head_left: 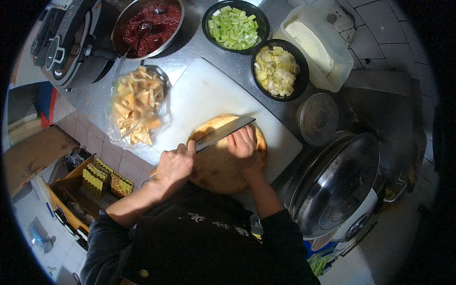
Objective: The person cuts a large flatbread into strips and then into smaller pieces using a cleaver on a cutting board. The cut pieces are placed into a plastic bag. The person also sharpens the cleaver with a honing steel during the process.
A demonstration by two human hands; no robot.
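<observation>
A large round browned flatbread (216, 171) lies on a white cutting board (204, 88). My left hand (175, 164) is wrapped round the handle of a kitchen knife (223, 134), whose wide blade slants up to the right across the upper part of the bread. Beside the blade, my right hand (242, 144) presses on the bread with curled fingers, holding it against the board. The fingertips sit close to the blade, and the lower edge of the bread is partly hidden by my dark clothing. To the left of the board sits a clear plastic bag (137, 107) of cut flatbread pieces.
Behind are a metal bowl of dark red paste (178, 35) with a ladle, a black bowl of chopped green stalks (235, 27), another of pale chopped vegetables (276, 71), and a plastic tub of pale crumbs (308, 45). A large round metal lid (335, 185) stands right; a cooker (71, 42), left.
</observation>
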